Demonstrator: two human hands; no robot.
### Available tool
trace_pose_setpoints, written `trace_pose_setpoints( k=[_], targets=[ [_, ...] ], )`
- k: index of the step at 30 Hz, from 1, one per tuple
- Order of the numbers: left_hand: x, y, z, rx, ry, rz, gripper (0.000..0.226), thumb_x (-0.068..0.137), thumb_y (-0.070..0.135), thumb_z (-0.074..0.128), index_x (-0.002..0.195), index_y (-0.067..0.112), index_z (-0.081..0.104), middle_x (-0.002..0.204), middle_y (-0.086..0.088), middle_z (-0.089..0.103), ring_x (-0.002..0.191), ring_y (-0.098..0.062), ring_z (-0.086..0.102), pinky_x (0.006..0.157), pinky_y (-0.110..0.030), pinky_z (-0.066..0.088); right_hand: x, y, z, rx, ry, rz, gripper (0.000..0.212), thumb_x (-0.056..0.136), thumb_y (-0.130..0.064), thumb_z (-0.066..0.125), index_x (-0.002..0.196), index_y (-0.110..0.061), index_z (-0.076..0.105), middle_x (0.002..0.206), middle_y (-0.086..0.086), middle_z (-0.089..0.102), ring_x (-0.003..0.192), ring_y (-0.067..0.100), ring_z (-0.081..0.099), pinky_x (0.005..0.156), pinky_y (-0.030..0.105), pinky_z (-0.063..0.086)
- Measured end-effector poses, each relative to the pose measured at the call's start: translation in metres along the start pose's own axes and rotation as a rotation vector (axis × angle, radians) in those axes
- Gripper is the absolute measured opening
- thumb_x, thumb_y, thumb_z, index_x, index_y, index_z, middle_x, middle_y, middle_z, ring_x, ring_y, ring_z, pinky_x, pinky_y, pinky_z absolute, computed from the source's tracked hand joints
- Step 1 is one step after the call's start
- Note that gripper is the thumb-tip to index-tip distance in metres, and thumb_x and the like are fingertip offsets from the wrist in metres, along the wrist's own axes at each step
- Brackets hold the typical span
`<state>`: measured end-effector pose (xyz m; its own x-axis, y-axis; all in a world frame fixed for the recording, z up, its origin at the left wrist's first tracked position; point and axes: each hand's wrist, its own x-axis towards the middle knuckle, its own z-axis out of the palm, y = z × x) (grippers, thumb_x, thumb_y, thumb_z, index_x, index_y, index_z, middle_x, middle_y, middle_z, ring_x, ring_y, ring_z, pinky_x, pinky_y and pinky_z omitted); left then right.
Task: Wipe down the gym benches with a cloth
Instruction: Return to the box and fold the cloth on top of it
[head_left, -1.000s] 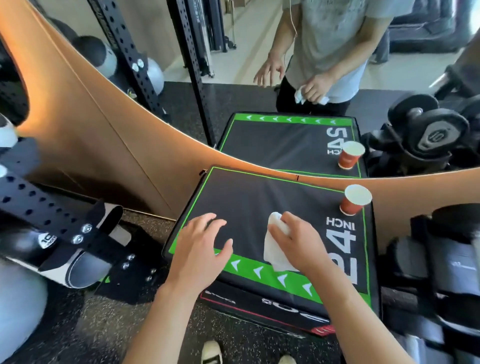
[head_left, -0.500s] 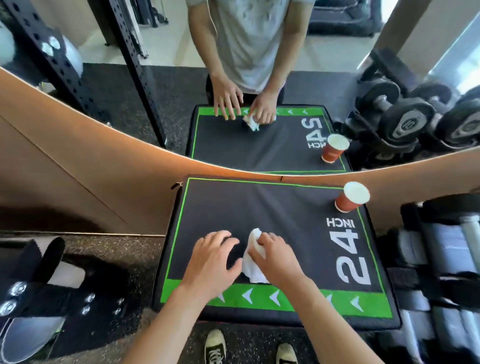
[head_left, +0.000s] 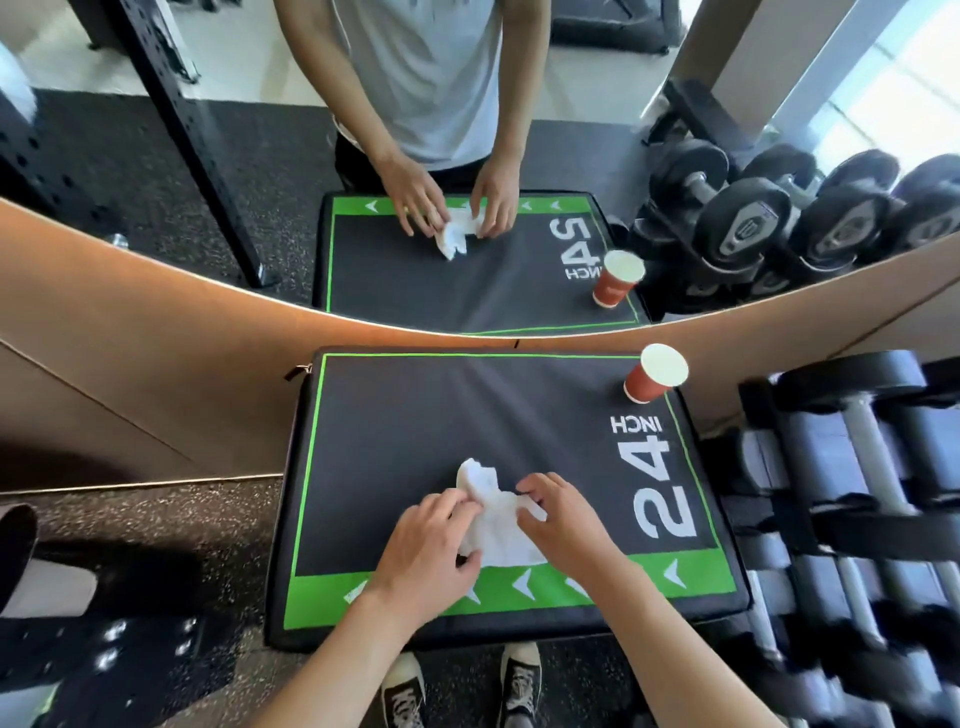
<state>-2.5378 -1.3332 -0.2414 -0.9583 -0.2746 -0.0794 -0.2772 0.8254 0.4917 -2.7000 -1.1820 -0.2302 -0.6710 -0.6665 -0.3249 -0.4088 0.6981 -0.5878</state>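
Both hands (head_left: 498, 535) pinch cloth (head_left: 493, 519) near box (head_left: 415, 415) front edge.

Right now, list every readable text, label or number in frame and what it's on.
"24 INCH": white print on the top of the black and green box, right side.
"24 INCH", reversed: the same print in the mirror.
"10": looks like it, on a dumbbell end cap in the mirror; blurred.
Red paper cup: no readable print.
Shoes: marking too blurred.

The padded box top (head_left: 395, 415) lies bare across its far half; a paper cup (head_left: 655, 373) blocks the far right corner, the dumbbell rack (head_left: 852, 499) crowds its right edge.
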Motion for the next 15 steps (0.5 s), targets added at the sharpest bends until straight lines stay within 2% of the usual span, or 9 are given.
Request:
trace_pose_setpoints(
  k=[2,5,7,9,11,13,15],
  targets=[
    [-0.003,0.002,0.004,0.010,0.013,-0.006,0.041,0.082,0.033,0.070,0.122,0.022,0.068,0.124,0.009,0.059,0.108,-0.019,0.060,0.089,-0.036,0.053,0.000,-0.001,0.000,-0.040,-0.005,-0.046,0.019,0.094,-0.027,0.064,0.114,-0.024,0.064,0.105,-0.012,0.056,0.099,0.014,0.057,0.082,0.031,0.049],
    [-0.006,0.009,0.007,0.020,0.023,-0.032,0.037,0.084,0.031,0.069,0.120,0.024,0.067,0.122,0.009,0.058,0.108,-0.018,0.059,0.090,-0.037,0.051,-0.004,-0.002,-0.004,-0.137,0.092,-0.167,0.014,0.090,-0.019,0.067,0.103,-0.019,0.062,0.097,-0.013,0.050,0.092,0.015,0.054,0.071,0.030,0.046],
    [-0.008,0.014,0.009,0.028,0.029,-0.033,0.038,0.084,0.031,0.068,0.122,0.025,0.066,0.125,0.008,0.059,0.111,-0.019,0.058,0.092,-0.037,0.051,-0.010,-0.002,-0.004,-0.225,0.193,-0.296,0.019,0.079,-0.007,0.073,0.093,-0.014,0.061,0.091,-0.007,0.052,0.086,0.020,0.054,0.062,0.029,0.043],
    [-0.008,0.018,0.011,0.040,0.030,-0.033,0.038,0.084,0.031,0.068,0.121,0.026,0.067,0.125,0.006,0.060,0.111,-0.021,0.060,0.092,-0.038,0.052,-0.017,0.005,-0.001,-0.272,0.269,-0.379,0.026,0.066,0.004,0.076,0.083,-0.010,0.062,0.085,0.001,0.057,0.077,0.026,0.057,0.061,0.028,0.041],
    [-0.008,0.022,0.013,0.059,0.020,-0.048,0.039,0.084,0.030,0.068,0.122,0.024,0.069,0.127,0.005,0.061,0.112,-0.022,0.060,0.093,-0.039,0.052,-0.021,0.017,0.001,-0.264,0.248,-0.296,0.024,0.072,0.005,0.075,0.088,-0.010,0.066,0.089,0.003,0.060,0.082,0.028,0.060,0.064,0.029,0.044],
    [-0.008,0.025,0.016,0.072,0.023,-0.062,0.039,0.085,0.030,0.068,0.123,0.024,0.070,0.128,0.004,0.061,0.112,-0.022,0.060,0.093,-0.039,0.052,-0.021,0.030,0.001,-0.191,0.199,-0.145,0.017,0.084,-0.005,0.069,0.097,-0.015,0.066,0.098,-0.002,0.058,0.094,0.025,0.059,0.067,0.029,0.043],
    [-0.008,0.026,0.018,0.073,0.035,-0.063,0.037,0.085,0.032,0.067,0.121,0.024,0.071,0.126,0.005,0.061,0.111,-0.022,0.060,0.092,-0.040,0.052,-0.019,0.036,0.002,-0.112,0.211,-0.120,0.013,0.087,-0.015,0.068,0.098,-0.020,0.063,0.099,-0.007,0.054,0.095,0.021,0.057,0.066,0.028,0.042]
  ],
)
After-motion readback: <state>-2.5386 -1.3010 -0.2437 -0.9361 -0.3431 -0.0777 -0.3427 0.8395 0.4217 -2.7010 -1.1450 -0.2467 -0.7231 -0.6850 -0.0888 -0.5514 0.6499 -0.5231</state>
